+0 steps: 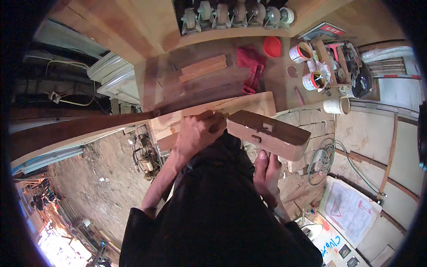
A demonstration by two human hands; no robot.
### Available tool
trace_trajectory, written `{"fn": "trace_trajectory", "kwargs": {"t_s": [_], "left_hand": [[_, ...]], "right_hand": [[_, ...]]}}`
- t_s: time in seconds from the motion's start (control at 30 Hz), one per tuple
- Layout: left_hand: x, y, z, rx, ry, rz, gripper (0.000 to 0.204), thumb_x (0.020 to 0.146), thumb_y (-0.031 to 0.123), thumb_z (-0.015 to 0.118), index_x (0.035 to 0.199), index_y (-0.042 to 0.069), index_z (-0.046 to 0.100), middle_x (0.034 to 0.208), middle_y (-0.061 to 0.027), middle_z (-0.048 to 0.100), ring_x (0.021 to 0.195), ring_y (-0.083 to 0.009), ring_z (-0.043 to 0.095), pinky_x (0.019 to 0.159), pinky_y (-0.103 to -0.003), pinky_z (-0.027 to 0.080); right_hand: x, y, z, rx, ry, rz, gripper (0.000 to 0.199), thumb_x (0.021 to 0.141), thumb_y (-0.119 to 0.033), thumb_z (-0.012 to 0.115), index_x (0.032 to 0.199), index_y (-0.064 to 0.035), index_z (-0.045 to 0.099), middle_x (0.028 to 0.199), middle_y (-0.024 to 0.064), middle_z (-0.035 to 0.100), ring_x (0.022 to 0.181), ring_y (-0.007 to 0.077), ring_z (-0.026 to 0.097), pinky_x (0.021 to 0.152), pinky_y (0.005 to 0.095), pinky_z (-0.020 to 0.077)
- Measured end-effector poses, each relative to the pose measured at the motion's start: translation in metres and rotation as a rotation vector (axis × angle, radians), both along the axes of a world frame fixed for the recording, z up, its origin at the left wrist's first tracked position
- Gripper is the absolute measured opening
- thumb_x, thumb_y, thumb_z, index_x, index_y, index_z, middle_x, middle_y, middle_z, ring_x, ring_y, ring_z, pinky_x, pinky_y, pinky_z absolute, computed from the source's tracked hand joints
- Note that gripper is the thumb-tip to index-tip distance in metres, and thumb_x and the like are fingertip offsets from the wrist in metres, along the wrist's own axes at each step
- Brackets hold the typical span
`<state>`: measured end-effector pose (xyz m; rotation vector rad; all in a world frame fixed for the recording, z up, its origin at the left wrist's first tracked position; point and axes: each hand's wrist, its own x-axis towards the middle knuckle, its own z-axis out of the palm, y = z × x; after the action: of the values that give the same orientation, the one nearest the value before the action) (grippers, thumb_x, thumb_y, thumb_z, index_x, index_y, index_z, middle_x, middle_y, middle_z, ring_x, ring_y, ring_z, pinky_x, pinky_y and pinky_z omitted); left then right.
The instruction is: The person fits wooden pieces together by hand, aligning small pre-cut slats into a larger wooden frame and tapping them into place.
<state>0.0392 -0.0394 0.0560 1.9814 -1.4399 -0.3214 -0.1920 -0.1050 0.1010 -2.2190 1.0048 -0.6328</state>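
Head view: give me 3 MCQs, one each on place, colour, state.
1. Where is the red cloth?
A. on the bench top
B. on the floor
C. over the left hand

2. What colour is the small bowl near the cloth?
A. blue
B. red
C. white

3. How is the wooden block held?
A. lying untouched
B. hanging from a hook
C. gripped by the right hand from below, left hand at its end

Answers: 1 A, it lies on the dark bench boards; 2 B, plainly red; 3 C, right thumb presses its underside.
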Motion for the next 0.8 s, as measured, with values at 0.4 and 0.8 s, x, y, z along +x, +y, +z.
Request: {"fn": "trace_trajectory", "kwargs": {"t_s": [0.4,0.8], "left_hand": [[0.003,0.0,0.002,0.052,0.13,-0.027,0.033,0.074,0.018,0.081,0.102,0.003,0.074,0.086,-0.0101,0.067,0.073,-0.0301,0.069,0.066,-0.04,0.056],[0.009,-0.008,0.003,-0.036,0.04,-0.041,0.028,0.076,0.02,0.079,0.098,0.004,0.075,0.08,-0.0097,0.066,0.07,-0.0324,0.067,0.064,-0.042,0.055]], "right_hand": [[-0.008,0.013,0.0,0.167,0.108,-0.055,0.025,0.105,-0.023,0.044,0.096,-0.0009,0.05,0.065,0.001,0.042,0.054,0.0099,0.041,0.049,0.0264,0.0366],[-0.003,0.007,0.005,0.302,0.004,-0.079,0.024,0.101,-0.013,0.047,0.116,0.0056,0.053,0.083,0.0113,0.052,0.074,0.0245,0.05,0.071,0.0397,0.0406]]}}
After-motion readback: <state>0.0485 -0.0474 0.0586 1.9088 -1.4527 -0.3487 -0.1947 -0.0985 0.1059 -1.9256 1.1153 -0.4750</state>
